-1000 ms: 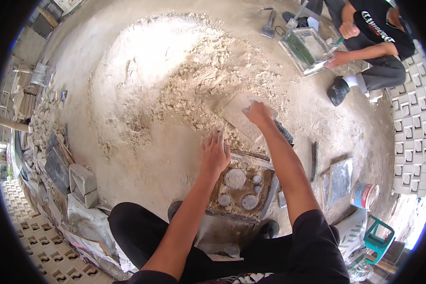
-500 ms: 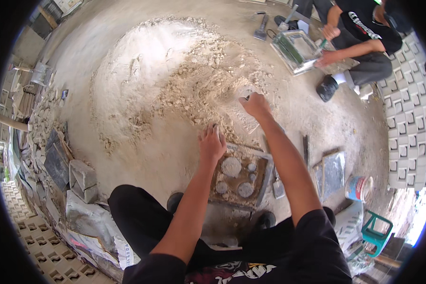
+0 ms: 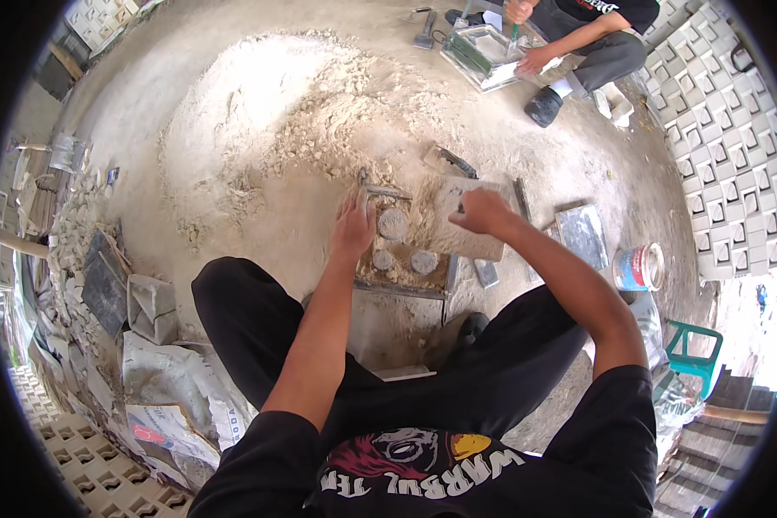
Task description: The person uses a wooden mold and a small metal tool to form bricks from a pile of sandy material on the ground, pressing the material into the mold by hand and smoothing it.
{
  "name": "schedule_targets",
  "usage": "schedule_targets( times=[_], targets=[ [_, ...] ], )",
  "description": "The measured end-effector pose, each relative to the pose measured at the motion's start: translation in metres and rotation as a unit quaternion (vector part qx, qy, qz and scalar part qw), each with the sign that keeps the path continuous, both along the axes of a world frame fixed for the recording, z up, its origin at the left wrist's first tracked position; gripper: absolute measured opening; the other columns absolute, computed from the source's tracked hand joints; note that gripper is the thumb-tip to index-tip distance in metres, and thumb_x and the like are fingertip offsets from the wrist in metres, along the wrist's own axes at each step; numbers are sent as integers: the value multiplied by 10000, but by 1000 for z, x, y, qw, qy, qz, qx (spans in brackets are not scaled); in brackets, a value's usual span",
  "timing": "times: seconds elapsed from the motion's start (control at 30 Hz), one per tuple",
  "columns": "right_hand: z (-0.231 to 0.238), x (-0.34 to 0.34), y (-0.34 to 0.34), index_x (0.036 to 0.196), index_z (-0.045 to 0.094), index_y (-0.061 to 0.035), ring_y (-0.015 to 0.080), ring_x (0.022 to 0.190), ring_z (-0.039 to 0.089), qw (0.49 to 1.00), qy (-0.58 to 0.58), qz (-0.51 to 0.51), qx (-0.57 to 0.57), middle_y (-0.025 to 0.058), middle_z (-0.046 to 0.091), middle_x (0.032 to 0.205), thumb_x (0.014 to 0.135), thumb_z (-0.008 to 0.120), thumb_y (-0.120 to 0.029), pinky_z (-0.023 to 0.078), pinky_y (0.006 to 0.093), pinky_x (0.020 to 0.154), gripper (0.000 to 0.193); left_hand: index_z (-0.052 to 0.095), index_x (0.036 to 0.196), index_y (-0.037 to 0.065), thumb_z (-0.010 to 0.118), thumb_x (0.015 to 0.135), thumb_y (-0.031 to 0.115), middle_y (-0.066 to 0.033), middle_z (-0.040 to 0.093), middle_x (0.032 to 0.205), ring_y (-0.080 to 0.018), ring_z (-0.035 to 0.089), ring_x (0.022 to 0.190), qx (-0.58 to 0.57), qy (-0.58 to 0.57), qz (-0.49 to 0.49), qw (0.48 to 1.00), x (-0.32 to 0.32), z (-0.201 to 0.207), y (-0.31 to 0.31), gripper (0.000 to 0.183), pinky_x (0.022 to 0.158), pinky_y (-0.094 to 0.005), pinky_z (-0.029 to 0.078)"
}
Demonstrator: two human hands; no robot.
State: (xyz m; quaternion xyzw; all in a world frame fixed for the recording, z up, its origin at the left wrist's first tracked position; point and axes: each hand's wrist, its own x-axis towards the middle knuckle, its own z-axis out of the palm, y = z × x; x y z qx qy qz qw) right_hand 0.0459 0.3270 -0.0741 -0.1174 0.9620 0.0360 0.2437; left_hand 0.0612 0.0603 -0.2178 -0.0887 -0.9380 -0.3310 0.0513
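My right hand [image 3: 483, 212] is closed round the dark grip of a flat, dusty rectangular float [image 3: 477, 246]. The float lies over the right side of a shallow square mould frame [image 3: 397, 288] and hides part of it. Inside the frame, sandy powder surrounds round grey discs; a large one [image 3: 393, 224] and two smaller ones show. My left hand [image 3: 352, 226] lies along the frame's left edge, fingers stretched forward, holding nothing visible. Beyond the float a trowel with a black handle [image 3: 456, 161] rests on the ground.
A wide heap of pale powder [image 3: 259, 95] spreads ahead. Far right, a person's hand [image 3: 535, 60] works at another framed mould [image 3: 483, 65]. To the right are a dark panel [image 3: 584, 235], a bucket [image 3: 637, 268] and a green stool [image 3: 695, 350]. Stone pieces [image 3: 151, 306] lie left.
My right hand has drawn the float from the powder heap back toward me, over the mould's right side. My left hand has shifted onto the mould's left edge. The view has also shifted.
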Motion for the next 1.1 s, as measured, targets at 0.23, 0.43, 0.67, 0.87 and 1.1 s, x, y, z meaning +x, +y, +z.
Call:
schedule_targets(
  times=[0.23,0.43,0.67,0.87,1.1],
  targets=[
    [7,78,-47,965,694,-8,361,946,672,998,-44,-21,-28,205,693,994,842,671,-443,541,459,820,452,328,1449,-15,304,1030,347,-199,350,1503,-332,271,1423,89,-68,-176,978,27,-2,22,555,1172,-421,216],
    [-11,75,-53,997,706,-35,335,956,682,999,-28,-38,-19,170,699,1033,817,701,-388,554,436,804,396,303,1455,-32,351,1010,313,-212,329,1511,-321,256,1433,23,-121,-272,954,62,-1,33,565,1178,-384,215],
    [11,78,-48,1056,706,-82,299,1006,682,998,2,-55,1,118,704,1076,822,698,-267,552,398,839,298,324,1446,-28,442,964,294,-208,337,1508,-306,276,1428,-114,-87,-298,944,87,-1,9,592,1181,-390,215],
    [0,87,-59,950,725,-72,299,932,699,997,73,25,13,134,711,1006,791,700,-239,567,392,773,232,426,1393,3,527,903,196,-209,457,1420,-326,376,1366,-107,14,-265,958,97,-25,3,536,1144,-395,297],
    [-9,90,-66,859,756,-117,245,843,711,980,128,144,54,67,730,888,827,608,-106,549,376,638,152,481,1311,-15,573,858,138,-238,542,1310,-363,482,1259,-2,-30,-147,989,96,-11,2,487,1063,-412,386]
  ],
)
